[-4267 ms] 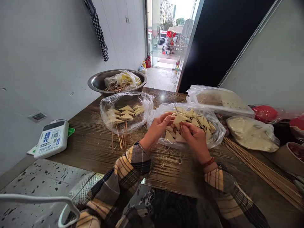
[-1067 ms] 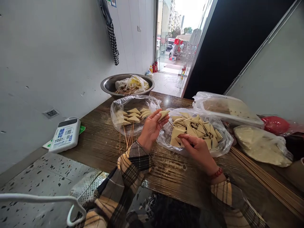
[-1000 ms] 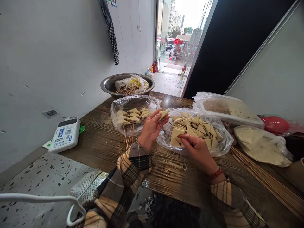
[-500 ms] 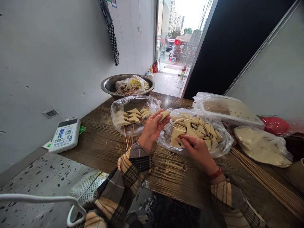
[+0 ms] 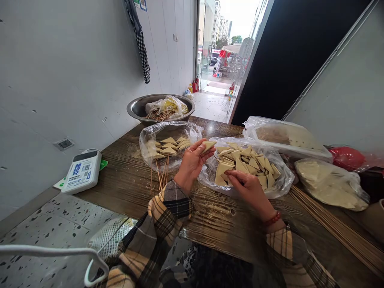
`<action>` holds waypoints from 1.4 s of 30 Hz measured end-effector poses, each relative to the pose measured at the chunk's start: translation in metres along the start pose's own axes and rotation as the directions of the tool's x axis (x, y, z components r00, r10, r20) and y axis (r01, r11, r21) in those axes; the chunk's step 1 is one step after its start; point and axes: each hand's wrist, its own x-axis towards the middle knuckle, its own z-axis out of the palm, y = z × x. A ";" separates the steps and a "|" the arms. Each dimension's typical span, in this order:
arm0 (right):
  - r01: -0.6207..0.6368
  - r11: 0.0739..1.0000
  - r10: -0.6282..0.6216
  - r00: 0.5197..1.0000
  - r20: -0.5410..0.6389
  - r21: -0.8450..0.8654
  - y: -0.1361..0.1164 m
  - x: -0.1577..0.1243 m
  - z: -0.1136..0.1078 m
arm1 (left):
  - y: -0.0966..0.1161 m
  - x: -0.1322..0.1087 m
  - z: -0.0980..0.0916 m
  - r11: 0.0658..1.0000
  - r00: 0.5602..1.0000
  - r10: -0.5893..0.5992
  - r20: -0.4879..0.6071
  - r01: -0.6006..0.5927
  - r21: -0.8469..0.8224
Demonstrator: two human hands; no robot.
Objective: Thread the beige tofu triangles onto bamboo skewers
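My left hand [image 5: 193, 162] is raised over the table, its fingers closed around a folded tofu-skin triangle [image 5: 208, 147]. My right hand [image 5: 247, 184] pinches another tofu-skin triangle [image 5: 222, 168] by its edge. A thin dark tip, like a skewer's, shows just beyond that triangle; its far end is hidden. Both hands are close to an open plastic bag [image 5: 286, 182] heaped with loose tofu-skin triangles [image 5: 255, 164]. Left of my left hand, a second clear plastic bag [image 5: 147, 148] carries skewered triangles [image 5: 169, 151], their sticks [image 5: 162, 174] pointing towards me.
A metal basin [image 5: 133, 108] with bagged skewers stands at the back left. Long bare skewers [image 5: 333, 228] lie on the wooden table [image 5: 210, 220] at right, near a bag of pale sheets [image 5: 333, 186] and a wrapped white tray [image 5: 288, 136]. A white box-shaped device [image 5: 82, 172] sits at the left edge.
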 end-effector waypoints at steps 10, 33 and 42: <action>-0.003 1.000 0.003 0.999 -0.045 0.007 0.000 0.001 0.001 | -0.007 -0.002 0.000 0.993 0.998 0.058 0.038 -0.061 0.096; -0.036 0.996 0.042 0.996 -0.074 0.078 0.004 -0.001 0.009 | -0.017 -0.006 0.000 0.995 0.990 0.015 0.141 -0.029 0.099; -0.027 0.998 0.030 0.998 -0.063 0.049 0.004 -0.002 0.010 | -0.016 -0.011 0.004 0.999 0.953 -0.041 0.301 0.028 0.046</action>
